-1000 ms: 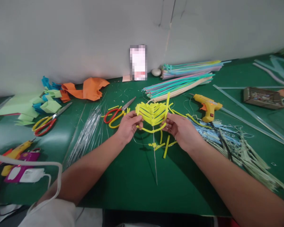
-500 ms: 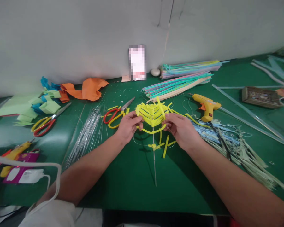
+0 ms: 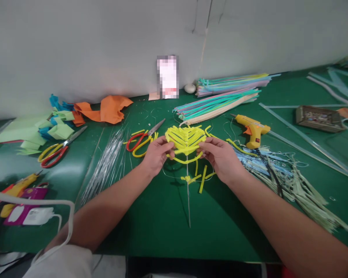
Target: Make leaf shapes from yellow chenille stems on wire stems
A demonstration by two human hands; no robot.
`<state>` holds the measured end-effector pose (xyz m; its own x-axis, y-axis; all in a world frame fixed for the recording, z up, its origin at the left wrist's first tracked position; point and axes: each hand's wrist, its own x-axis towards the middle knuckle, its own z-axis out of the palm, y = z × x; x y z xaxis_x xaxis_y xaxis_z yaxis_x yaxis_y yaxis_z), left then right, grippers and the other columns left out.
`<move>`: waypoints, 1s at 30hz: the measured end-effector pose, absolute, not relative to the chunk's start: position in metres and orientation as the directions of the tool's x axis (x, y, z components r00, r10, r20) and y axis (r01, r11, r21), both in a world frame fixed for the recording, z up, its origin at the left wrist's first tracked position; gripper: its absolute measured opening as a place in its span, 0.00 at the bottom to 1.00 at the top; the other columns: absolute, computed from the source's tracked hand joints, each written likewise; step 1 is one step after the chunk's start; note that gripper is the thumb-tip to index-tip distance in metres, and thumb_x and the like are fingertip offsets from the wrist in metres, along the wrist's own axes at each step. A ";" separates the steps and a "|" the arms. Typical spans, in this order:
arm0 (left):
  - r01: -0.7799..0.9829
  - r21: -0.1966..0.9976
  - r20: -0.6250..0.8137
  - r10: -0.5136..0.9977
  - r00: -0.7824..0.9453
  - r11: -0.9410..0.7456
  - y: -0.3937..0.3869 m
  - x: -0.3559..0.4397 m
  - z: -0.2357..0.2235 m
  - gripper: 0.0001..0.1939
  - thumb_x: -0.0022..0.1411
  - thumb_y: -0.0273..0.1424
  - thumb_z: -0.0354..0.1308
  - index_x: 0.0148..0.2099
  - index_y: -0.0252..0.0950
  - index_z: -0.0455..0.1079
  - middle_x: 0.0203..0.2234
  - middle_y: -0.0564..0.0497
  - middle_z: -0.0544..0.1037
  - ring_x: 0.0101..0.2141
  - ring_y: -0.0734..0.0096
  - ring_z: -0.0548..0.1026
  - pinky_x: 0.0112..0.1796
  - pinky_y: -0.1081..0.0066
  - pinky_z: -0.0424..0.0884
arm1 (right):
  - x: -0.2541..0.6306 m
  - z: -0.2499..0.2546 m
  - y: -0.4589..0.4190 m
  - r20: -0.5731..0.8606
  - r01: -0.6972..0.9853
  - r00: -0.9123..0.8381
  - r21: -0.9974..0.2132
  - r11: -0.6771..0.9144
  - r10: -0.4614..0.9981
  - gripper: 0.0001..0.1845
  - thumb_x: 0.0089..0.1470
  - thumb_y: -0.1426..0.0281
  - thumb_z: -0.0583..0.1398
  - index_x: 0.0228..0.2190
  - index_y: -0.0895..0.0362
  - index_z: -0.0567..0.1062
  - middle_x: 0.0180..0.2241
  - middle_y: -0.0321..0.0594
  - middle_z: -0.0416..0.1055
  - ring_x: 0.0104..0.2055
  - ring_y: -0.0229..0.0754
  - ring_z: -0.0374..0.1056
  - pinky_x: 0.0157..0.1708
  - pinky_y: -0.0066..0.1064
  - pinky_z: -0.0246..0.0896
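Observation:
Between my two hands is a yellow leaf shape built of fuzzy strips that look like pipe cleaners, ribbed on both sides of a middle line. A thin wire stem runs down from it toward me. My left hand pinches its left edge with thumb and fingers. On the right edge, my right hand grips in the same way. A curved yellow strip bows across below the ribs, between the hands. Short yellow offcuts lie on the green table under the stem. Red-and-yellow scissors rest beside my left hand.
Right of my hands lie a yellow glue gun and pale stringy bundles. Pipe cleaner bundles sit behind. Loose wires, more scissors and orange paper are at left. A blurred-out phone-like rectangle leans on the wall.
The yellow strip that stuck up at the leaf's right side near my right hand now lies down across the lower ribs. My hands stay almost in place.

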<state>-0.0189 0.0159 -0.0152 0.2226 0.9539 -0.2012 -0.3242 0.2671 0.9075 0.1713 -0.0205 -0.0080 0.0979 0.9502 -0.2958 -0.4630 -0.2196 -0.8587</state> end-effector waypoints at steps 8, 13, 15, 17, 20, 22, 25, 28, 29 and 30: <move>-0.340 0.900 -0.198 0.951 0.236 0.272 0.017 -0.020 -0.017 0.13 0.46 0.30 0.68 0.35 0.31 0.71 0.22 0.55 0.74 0.17 0.82 0.70 0.17 0.79 0.63 | 0.171 -0.009 -0.019 -0.242 -0.441 0.109 -0.881 -0.171 0.964 0.15 0.35 0.70 0.72 0.28 0.56 0.75 0.23 0.32 0.74 0.24 0.33 0.68 0.25 0.24 0.62; -0.349 0.898 -0.188 0.952 0.243 0.267 0.017 -0.020 -0.017 0.13 0.46 0.30 0.69 0.34 0.31 0.72 0.22 0.55 0.74 0.16 0.82 0.69 0.17 0.80 0.63 | 0.172 -0.009 -0.019 -0.215 -0.424 0.088 -0.892 -0.159 0.973 0.14 0.37 0.69 0.72 0.29 0.56 0.76 0.23 0.32 0.73 0.24 0.32 0.67 0.26 0.24 0.63; -0.351 0.896 -0.192 0.951 0.243 0.271 0.017 -0.021 -0.017 0.13 0.46 0.30 0.69 0.34 0.31 0.72 0.22 0.55 0.74 0.16 0.82 0.69 0.17 0.80 0.63 | 0.172 -0.009 -0.018 -0.218 -0.417 0.064 -0.892 -0.172 0.974 0.13 0.37 0.69 0.72 0.28 0.56 0.77 0.23 0.32 0.73 0.24 0.32 0.66 0.26 0.24 0.63; -0.361 0.892 -0.194 0.951 0.239 0.273 0.018 -0.021 -0.018 0.14 0.46 0.30 0.69 0.35 0.30 0.72 0.22 0.55 0.74 0.16 0.83 0.69 0.17 0.81 0.63 | 0.172 -0.009 -0.018 -0.223 -0.407 0.033 -0.893 -0.190 0.974 0.12 0.37 0.68 0.72 0.27 0.56 0.77 0.22 0.32 0.73 0.23 0.31 0.65 0.26 0.25 0.63; -0.379 0.883 -0.203 0.953 0.225 0.278 0.019 -0.022 -0.019 0.15 0.45 0.29 0.70 0.36 0.30 0.73 0.22 0.55 0.75 0.16 0.83 0.70 0.17 0.81 0.64 | 0.173 -0.011 -0.018 -0.237 -0.394 0.013 -0.894 -0.213 0.971 0.12 0.38 0.67 0.72 0.26 0.56 0.77 0.23 0.32 0.73 0.23 0.31 0.64 0.27 0.25 0.64; -0.374 0.883 -0.216 0.953 0.213 0.283 0.019 -0.023 -0.019 0.15 0.46 0.29 0.70 0.37 0.31 0.73 0.23 0.54 0.75 0.17 0.82 0.70 0.18 0.81 0.65 | 0.174 -0.013 -0.018 -0.249 -0.388 0.017 -0.894 -0.223 0.968 0.12 0.39 0.66 0.72 0.26 0.56 0.77 0.23 0.33 0.73 0.23 0.31 0.64 0.27 0.26 0.65; -0.362 0.886 -0.230 0.951 0.205 0.292 0.018 -0.023 -0.018 0.13 0.47 0.29 0.69 0.36 0.31 0.73 0.24 0.53 0.75 0.18 0.82 0.71 0.18 0.82 0.66 | 0.175 -0.016 -0.017 -0.267 -0.366 0.011 -0.898 -0.244 0.964 0.12 0.40 0.65 0.71 0.26 0.56 0.77 0.23 0.33 0.73 0.23 0.32 0.65 0.27 0.26 0.66; -0.364 0.884 -0.234 0.951 0.201 0.295 0.018 -0.023 -0.017 0.13 0.47 0.28 0.68 0.36 0.31 0.73 0.24 0.53 0.75 0.18 0.83 0.70 0.17 0.82 0.65 | 0.175 -0.016 -0.017 -0.267 -0.328 -0.002 -0.910 -0.253 0.964 0.12 0.40 0.64 0.71 0.26 0.57 0.77 0.23 0.34 0.73 0.24 0.32 0.65 0.28 0.26 0.67; -0.363 0.884 -0.235 0.951 0.200 0.295 0.018 -0.023 -0.017 0.13 0.47 0.28 0.68 0.36 0.31 0.73 0.24 0.54 0.75 0.18 0.83 0.70 0.17 0.82 0.65 | 0.175 -0.015 -0.017 -0.261 -0.319 0.000 -0.915 -0.247 0.965 0.12 0.40 0.64 0.71 0.27 0.57 0.77 0.23 0.35 0.74 0.24 0.32 0.65 0.28 0.27 0.67; -0.361 0.884 -0.236 0.950 0.202 0.297 0.018 -0.023 -0.017 0.13 0.47 0.28 0.68 0.36 0.31 0.73 0.24 0.54 0.75 0.18 0.83 0.70 0.17 0.82 0.65 | 0.175 -0.014 -0.018 -0.251 -0.316 0.006 -0.919 -0.237 0.968 0.12 0.40 0.64 0.71 0.27 0.57 0.77 0.23 0.35 0.74 0.24 0.32 0.65 0.29 0.27 0.67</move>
<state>-0.0231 0.0184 -0.0173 0.2020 0.9504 -0.2365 -0.3608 0.2967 0.8842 0.1745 -0.0177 -0.0140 0.0063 0.9679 -0.2514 -0.3161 -0.2366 -0.9187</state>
